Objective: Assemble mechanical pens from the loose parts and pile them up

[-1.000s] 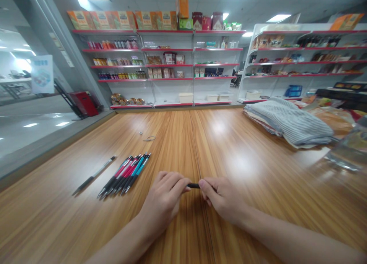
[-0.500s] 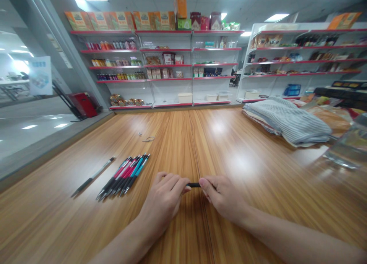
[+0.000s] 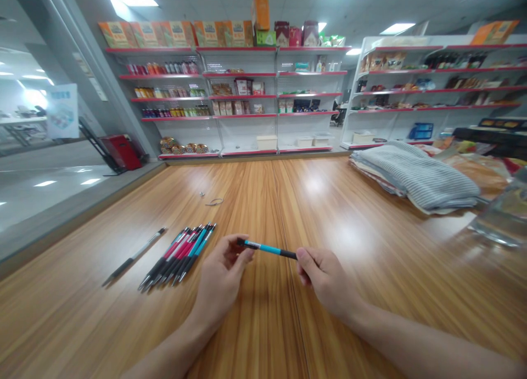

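A blue and black ballpoint pen point(image 3: 270, 249) is held between my hands above the table, tilted with its left end higher. My right hand point(image 3: 325, 277) is closed round the black grip end, hiding the tip. At the other end, the thumb and fingers of my left hand point(image 3: 224, 266) are curled about the black clip end. To the left lies a tight row of several pens point(image 3: 181, 252) in blue, red and black. One white and black pen point(image 3: 134, 258) lies apart, farther left.
On the wooden table point(image 3: 362, 313) are a small ring-shaped loop point(image 3: 214, 201) and a tiny piece point(image 3: 202, 194). Folded striped cloth point(image 3: 420, 176) lies at right, near a clear container point(image 3: 504, 214). Stocked shelves point(image 3: 242, 96) stand behind the table.
My left hand has loosened from its wrap round the pen and shifted left and up. More of the pen's blue barrel now shows. My right hand keeps its hold.
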Action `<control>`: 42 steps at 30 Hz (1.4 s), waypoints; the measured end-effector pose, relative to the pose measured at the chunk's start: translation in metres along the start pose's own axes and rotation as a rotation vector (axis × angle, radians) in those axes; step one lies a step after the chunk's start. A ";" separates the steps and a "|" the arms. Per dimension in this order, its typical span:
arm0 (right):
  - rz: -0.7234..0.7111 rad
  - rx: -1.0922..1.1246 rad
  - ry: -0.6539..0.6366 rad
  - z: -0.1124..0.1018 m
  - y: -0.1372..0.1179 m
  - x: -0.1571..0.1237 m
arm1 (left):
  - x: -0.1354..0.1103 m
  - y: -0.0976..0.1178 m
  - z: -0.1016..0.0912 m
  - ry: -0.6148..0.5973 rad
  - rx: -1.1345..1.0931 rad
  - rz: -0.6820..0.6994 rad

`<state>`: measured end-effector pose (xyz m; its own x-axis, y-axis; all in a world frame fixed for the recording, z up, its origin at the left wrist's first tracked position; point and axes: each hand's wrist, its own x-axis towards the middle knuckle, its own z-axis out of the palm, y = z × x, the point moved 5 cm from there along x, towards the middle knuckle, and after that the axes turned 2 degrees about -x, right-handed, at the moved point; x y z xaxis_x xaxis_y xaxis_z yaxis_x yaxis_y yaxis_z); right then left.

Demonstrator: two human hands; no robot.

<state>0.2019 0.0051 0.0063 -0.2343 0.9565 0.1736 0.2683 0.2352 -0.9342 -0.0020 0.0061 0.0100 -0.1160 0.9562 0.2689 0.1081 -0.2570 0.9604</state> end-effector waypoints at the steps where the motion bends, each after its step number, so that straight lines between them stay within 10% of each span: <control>1: 0.001 0.001 -0.003 0.000 0.000 0.000 | 0.001 -0.001 0.000 -0.013 -0.068 -0.027; 16: -0.014 0.008 -0.128 0.005 -0.005 -0.002 | -0.005 -0.002 0.015 -0.182 -0.688 -0.244; 27: -0.053 -0.039 -0.460 0.027 -0.016 -0.016 | -0.015 -0.002 0.031 -0.389 -0.742 -0.347; 42: -0.103 -0.111 -0.475 0.029 -0.016 -0.018 | -0.023 0.000 0.040 -0.550 -0.631 -0.387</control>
<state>0.1746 -0.0207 0.0090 -0.6574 0.7495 0.0777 0.3131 0.3655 -0.8766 0.0407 -0.0102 0.0011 0.4716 0.8818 0.0027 -0.4172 0.2204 0.8817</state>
